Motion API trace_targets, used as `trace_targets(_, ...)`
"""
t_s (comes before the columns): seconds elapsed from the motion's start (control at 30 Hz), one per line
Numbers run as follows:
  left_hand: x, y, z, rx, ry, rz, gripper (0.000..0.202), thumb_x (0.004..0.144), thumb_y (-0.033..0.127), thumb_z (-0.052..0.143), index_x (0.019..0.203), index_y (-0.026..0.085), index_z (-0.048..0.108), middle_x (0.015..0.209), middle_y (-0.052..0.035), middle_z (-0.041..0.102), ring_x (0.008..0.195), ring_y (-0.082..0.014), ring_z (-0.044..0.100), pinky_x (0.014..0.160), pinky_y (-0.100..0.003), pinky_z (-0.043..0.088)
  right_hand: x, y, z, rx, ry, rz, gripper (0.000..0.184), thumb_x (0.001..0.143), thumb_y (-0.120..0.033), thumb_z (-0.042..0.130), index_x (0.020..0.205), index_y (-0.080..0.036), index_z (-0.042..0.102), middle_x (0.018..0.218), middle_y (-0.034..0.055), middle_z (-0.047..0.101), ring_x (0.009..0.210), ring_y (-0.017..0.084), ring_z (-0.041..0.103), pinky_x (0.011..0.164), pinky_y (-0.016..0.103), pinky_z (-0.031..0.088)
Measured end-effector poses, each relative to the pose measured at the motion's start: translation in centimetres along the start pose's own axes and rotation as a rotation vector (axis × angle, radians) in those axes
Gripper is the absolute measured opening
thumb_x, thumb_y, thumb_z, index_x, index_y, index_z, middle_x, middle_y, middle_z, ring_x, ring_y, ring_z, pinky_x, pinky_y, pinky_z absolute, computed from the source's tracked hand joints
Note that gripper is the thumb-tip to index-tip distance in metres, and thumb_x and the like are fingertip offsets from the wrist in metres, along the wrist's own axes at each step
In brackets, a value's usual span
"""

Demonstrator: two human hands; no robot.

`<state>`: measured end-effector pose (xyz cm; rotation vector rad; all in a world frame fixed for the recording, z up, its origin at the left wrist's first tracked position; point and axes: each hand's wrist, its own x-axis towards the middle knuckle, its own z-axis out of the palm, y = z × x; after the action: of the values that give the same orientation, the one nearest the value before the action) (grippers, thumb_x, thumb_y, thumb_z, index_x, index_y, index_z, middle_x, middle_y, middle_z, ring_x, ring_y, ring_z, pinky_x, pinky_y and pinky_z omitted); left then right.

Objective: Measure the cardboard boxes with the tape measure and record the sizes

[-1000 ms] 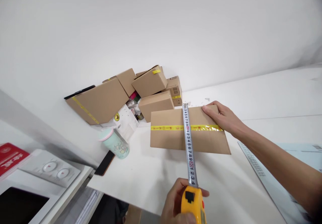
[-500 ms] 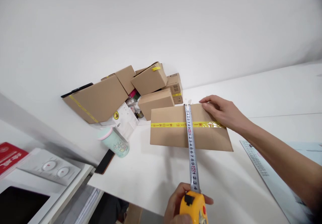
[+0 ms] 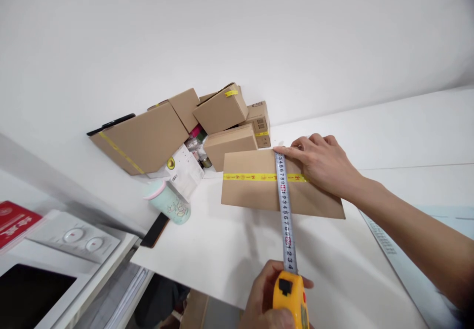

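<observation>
My left hand [image 3: 267, 297] is wrapped around the yellow case of a tape measure [image 3: 291, 297], low in the view. Its silver blade [image 3: 285, 210] runs out and away across the top of a cardboard box [image 3: 248, 192] that has a strip of yellow printed tape along it. At the box's far edge, my right hand [image 3: 322, 164] presses the blade's end with a fingertip. The palm rests over the right part of the box, and the other fingers curl beyond the edge, partly hidden.
Several cardboard boxes [image 3: 144, 139] are piled against the wall at the back left. Before them stand a mint-green tumbler [image 3: 171, 203] and a white packet [image 3: 185, 171]. A dark flat object [image 3: 154, 230] lies at the table's [image 3: 207, 250] left edge. A microwave [image 3: 70, 270] is at the lower left.
My right hand has slid left along the box's far edge, from the corner side to the blade's end. The view has shifted slightly; the case stays in my left hand.
</observation>
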<state>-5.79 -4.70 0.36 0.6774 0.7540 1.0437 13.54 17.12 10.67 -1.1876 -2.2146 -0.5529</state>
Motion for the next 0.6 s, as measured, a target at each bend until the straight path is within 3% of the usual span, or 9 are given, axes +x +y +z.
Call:
trace_targets(0.17,0.26,0.06,0.36,0.072,0.050,0.029,0.056,0.052,0.031,0.088,0.103,0.021,0.067,0.110,-0.0063,0.066,0.071,-0.0205,0.073,0.063,-0.029,0.056,0.15,0.07,0.18,0.014,-0.009,0.011,0.059,0.091,-0.006,0.041,0.136,-0.037,0.063,0.109,0.0083,0.069,0.087,0.027,0.050,0.076,0.040,0.030)
trace_targets(0.47,0.26,0.01,0.20,0.072,0.091,-0.001,0.063,0.044,0.036,0.094,0.098,0.021,0.066,0.107,-0.0059,0.069,0.070,-0.0227,0.074,0.057,-0.025,0.053,-0.26,-0.14,0.41,0.037,0.018,0.032,0.059,0.092,-0.006,0.038,0.137,-0.038,0.061,0.108,0.0073,0.069,0.088,0.027,0.051,0.076,0.040,0.031)
trace_targets(0.53,-0.02,-0.02,0.22,0.078,0.101,-0.023,0.063,0.045,0.040,0.095,0.096,0.022,0.065,0.107,-0.0070,0.071,0.064,-0.0218,0.073,0.054,-0.025,0.052,-0.34,-0.13,0.40,0.048,0.040,0.061,0.063,0.091,-0.004,0.036,0.144,-0.033,0.054,0.103,0.0080,0.069,0.087,0.027,0.051,0.075,0.039,0.032)
trace_targets(0.6,-0.66,0.18,0.09,0.101,0.117,-0.024,0.052,0.055,0.042,0.094,0.094,0.021,0.065,0.101,-0.0077,0.074,0.057,-0.0174,0.070,0.053,-0.024,0.050,-0.53,-0.23,0.22,0.065,0.058,0.094,0.063,0.090,-0.003,0.036,0.148,-0.025,0.049,0.098,0.0089,0.070,0.086,0.027,0.052,0.075,0.038,0.034)
